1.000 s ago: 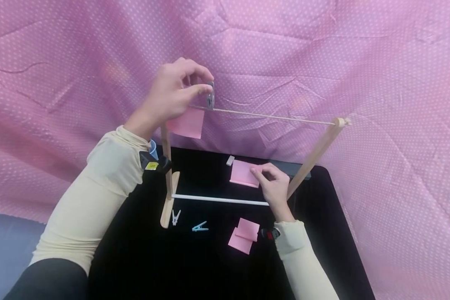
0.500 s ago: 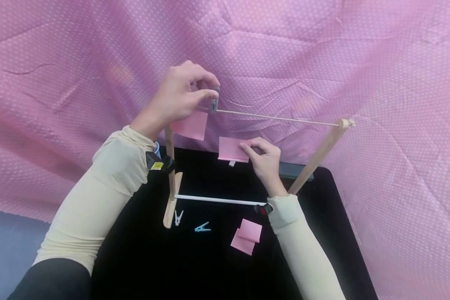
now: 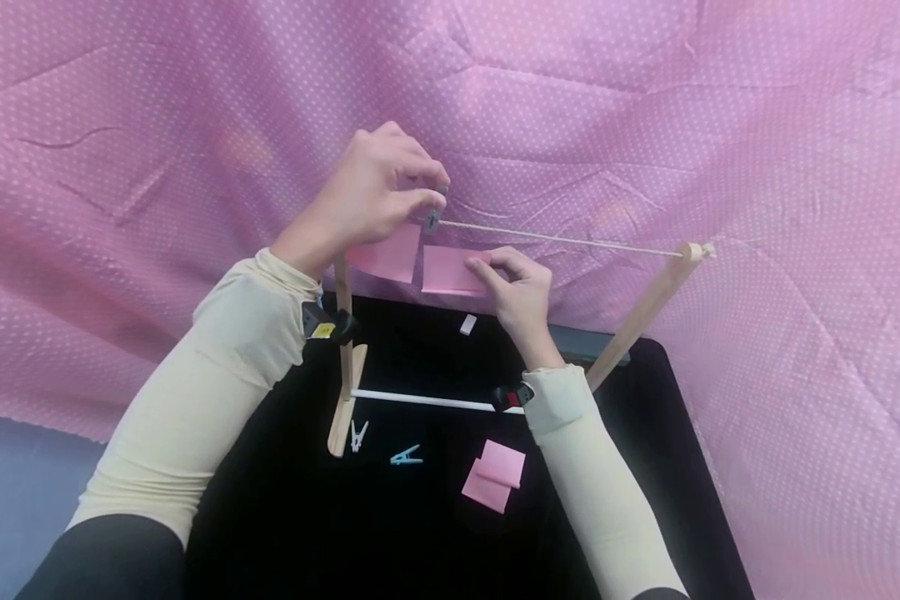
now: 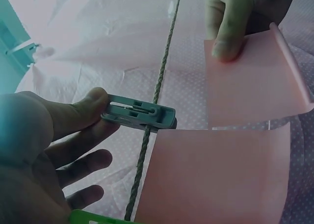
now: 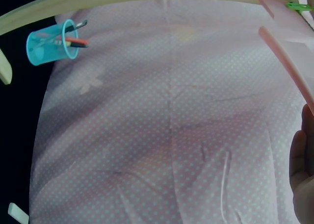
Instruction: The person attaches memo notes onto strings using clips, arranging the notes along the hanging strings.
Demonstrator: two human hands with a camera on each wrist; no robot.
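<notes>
My left hand (image 3: 378, 187) pinches a grey clothespin (image 4: 142, 111) between thumb and finger. The clothespin's nose lies across the cord (image 4: 162, 72), as the left wrist view shows. A pink sticky note (image 3: 453, 271) is pinched at its right side by my right hand (image 3: 523, 292), with its upper edge just below the cord. To its left, a second pink sticky note (image 3: 390, 254) hangs from the cord beside a green clothespin (image 4: 95, 217). In the right wrist view only the curled edge (image 5: 287, 62) of the held note and part of my hand show.
Wooden posts (image 3: 641, 312) and a white rod (image 3: 420, 400) form the frame. On the black table lie a white clothespin (image 3: 358, 436), a blue clothespin (image 3: 407, 456), two pink notes (image 3: 502, 462) and a small white block (image 3: 468, 324). A blue cup (image 5: 46, 46) holds pens.
My right hand has raised the pink note from low over the table, up and left to the cord. My left hand has shifted slightly right and down with the clothespin.
</notes>
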